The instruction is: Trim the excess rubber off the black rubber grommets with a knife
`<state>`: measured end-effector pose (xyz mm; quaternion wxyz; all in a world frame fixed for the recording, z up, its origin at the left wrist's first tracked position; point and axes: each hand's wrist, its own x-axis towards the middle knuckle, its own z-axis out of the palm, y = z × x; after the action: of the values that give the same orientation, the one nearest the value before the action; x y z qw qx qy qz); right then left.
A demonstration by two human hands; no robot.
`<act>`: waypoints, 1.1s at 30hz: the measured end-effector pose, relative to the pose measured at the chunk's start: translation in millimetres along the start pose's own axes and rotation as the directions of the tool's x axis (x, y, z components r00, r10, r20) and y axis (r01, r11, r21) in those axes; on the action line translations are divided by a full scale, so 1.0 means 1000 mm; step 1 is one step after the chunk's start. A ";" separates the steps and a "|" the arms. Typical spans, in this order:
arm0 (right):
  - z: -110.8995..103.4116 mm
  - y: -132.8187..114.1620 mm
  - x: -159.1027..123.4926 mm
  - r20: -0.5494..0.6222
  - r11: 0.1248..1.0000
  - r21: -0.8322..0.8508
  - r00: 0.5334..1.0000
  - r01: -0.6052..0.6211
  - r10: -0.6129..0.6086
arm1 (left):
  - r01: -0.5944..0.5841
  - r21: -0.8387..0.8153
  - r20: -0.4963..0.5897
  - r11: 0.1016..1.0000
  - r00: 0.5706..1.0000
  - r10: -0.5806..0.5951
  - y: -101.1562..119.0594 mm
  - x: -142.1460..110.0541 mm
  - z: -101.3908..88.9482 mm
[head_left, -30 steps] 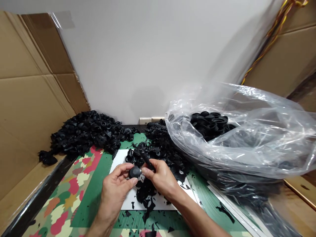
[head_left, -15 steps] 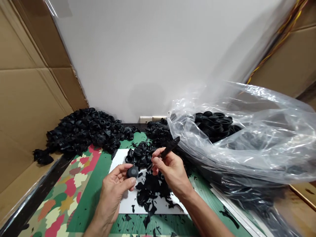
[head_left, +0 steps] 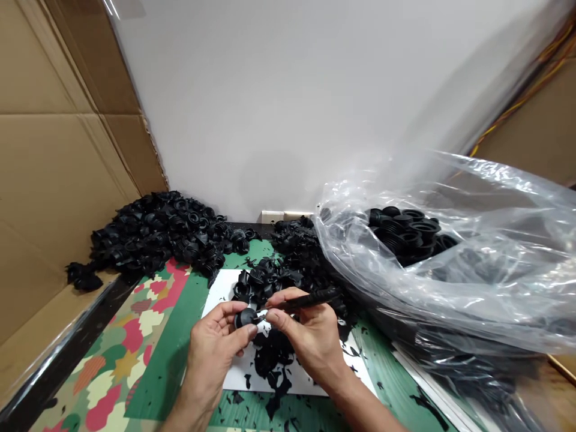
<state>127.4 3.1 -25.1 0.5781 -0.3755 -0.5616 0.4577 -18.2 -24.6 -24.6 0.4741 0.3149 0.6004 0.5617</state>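
Black cap [head_left: 244, 320] — left hand [head_left: 211, 341] pinching it, right hand [head_left: 315, 337] gripping a tool [head_left: 320, 297] — has scraps [head_left: 270, 359] nearby.

Text: none legible. No label, brand, number or sign can be read in any part of the frame.

Hands [head_left: 210, 341] [head_left: 315, 341] holding black piece [head_left: 244, 320], dark tool [head_left: 320, 297]
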 end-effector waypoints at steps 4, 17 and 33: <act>0.004 0.002 -0.002 0.002 0.995 -0.071 0.998 0.065 -0.065 | 0.019 0.002 -0.006 1.000 1.000 -0.019 0.003 -0.001 0.002; 0.009 0.008 -0.004 0.053 0.962 -0.164 0.976 0.217 -0.211 | 0.000 0.016 0.000 1.000 1.000 0.000 0.004 -0.005 0.003; -0.014 0.008 0.013 -0.114 0.989 -0.091 0.985 0.116 -0.126 | 0.077 -0.109 0.067 0.991 0.995 -0.070 0.004 -0.006 -0.002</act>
<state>140.1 19.5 -30.1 0.6212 -0.3912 -0.5664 0.3745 -19.1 -29.8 -19.4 0.5301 0.2834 0.5640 0.5663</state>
